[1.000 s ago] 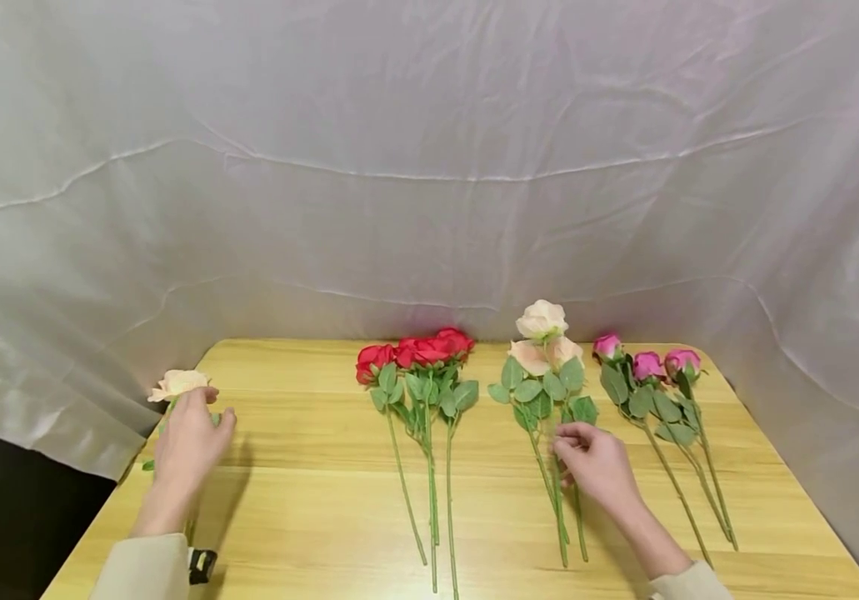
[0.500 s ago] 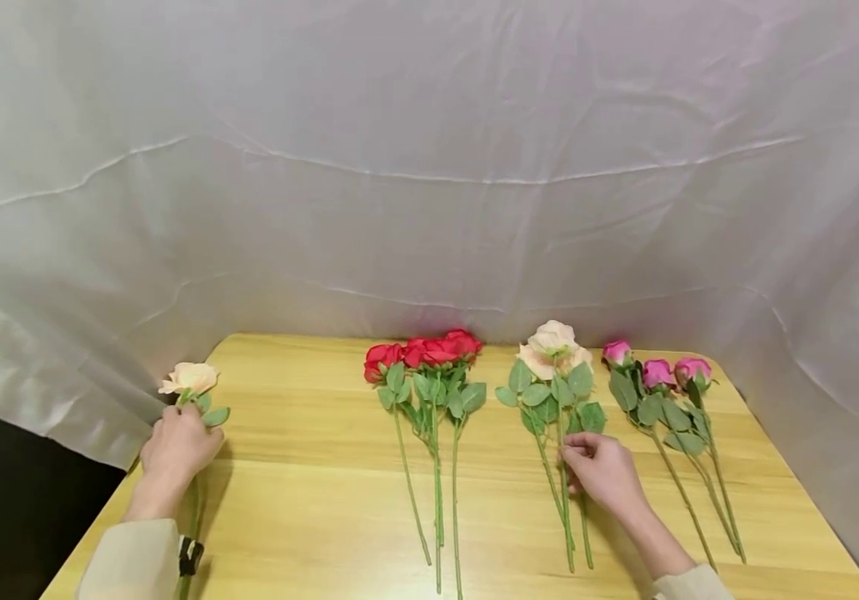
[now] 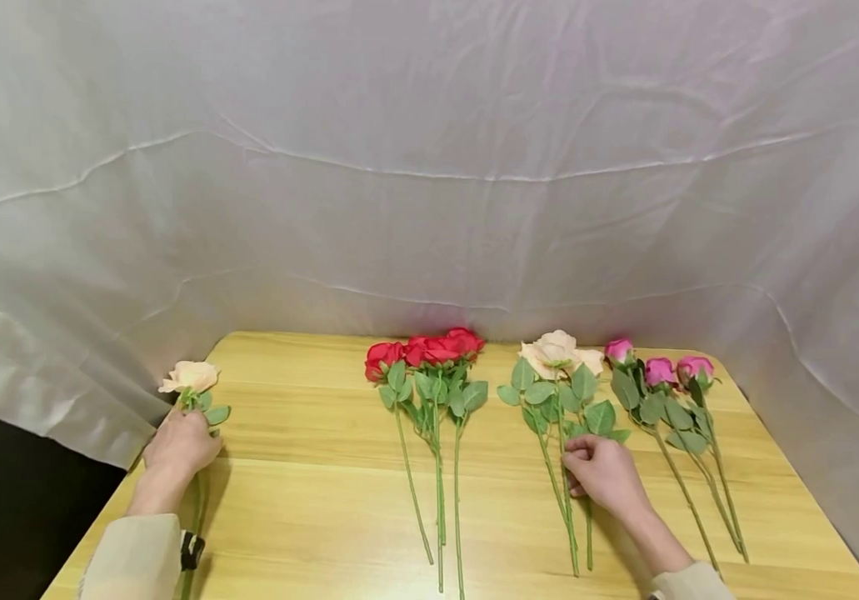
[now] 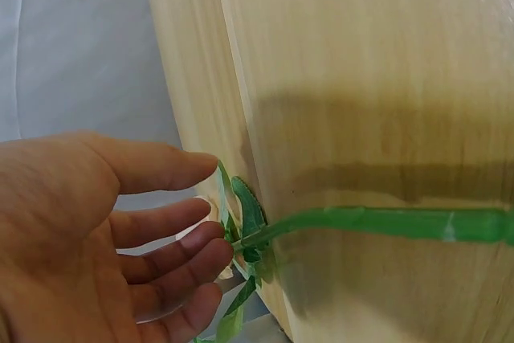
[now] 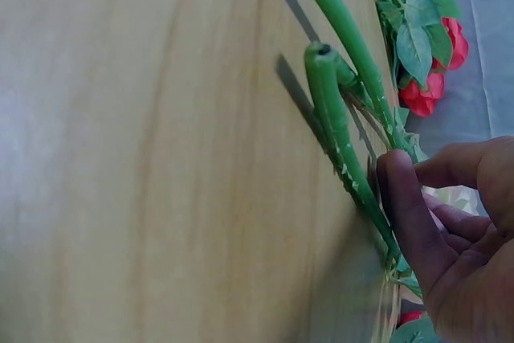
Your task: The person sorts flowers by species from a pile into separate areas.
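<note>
At the table's left side lies a single pale peach rose [image 3: 189,377] with a long green stem [image 4: 393,222]. My left hand [image 3: 180,450] is over its upper stem; in the left wrist view the thumb stands apart and the loosely extended fingers [image 4: 181,267] are at the stem below the leaves. Right of centre, a group of pale peach roses [image 3: 555,352] lies with overlapping heads. My right hand [image 3: 603,473] pinches one of their stems [image 5: 353,38] between thumb and index finger, below the leaves. Another stem end [image 5: 325,78] shows beside it.
Several red roses [image 3: 435,350] lie mid-table, left of the peach group. Magenta roses [image 3: 660,372] lie to its right, stems slanting toward the front right. A pale grey curtain [image 3: 429,208] hangs behind and around the wooden table [image 3: 309,500].
My left hand has lowered the single peach rose onto the left side and its fingers have loosened. The right hand has brought its rose's head down over the other peach heads.
</note>
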The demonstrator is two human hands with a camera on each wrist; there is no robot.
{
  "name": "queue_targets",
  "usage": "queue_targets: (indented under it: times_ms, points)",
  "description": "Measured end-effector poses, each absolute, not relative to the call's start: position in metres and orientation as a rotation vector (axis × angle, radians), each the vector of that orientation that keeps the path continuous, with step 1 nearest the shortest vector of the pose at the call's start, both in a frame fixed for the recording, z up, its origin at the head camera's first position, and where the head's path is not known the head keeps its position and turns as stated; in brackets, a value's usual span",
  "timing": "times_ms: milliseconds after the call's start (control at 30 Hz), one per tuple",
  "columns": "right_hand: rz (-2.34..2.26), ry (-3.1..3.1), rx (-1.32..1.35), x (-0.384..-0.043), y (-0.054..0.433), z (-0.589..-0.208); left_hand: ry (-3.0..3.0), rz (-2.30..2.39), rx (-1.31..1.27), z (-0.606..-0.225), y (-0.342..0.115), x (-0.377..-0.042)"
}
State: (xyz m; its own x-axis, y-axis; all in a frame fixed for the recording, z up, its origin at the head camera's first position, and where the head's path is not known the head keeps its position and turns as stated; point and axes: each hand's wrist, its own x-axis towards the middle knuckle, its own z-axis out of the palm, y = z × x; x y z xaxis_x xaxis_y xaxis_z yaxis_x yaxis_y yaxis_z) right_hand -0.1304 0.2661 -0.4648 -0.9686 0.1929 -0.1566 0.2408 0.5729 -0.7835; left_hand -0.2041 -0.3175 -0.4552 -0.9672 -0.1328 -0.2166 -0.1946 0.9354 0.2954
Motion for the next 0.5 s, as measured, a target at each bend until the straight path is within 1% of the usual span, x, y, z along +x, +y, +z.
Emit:
queue_targets:
  times_ms: [500]
  points:
    - [-1.292, 2.834, 0.346, -0.128, 0.264, -0.454, 2.896, 0.449, -0.267, -0.457, -0.321, -0.205]
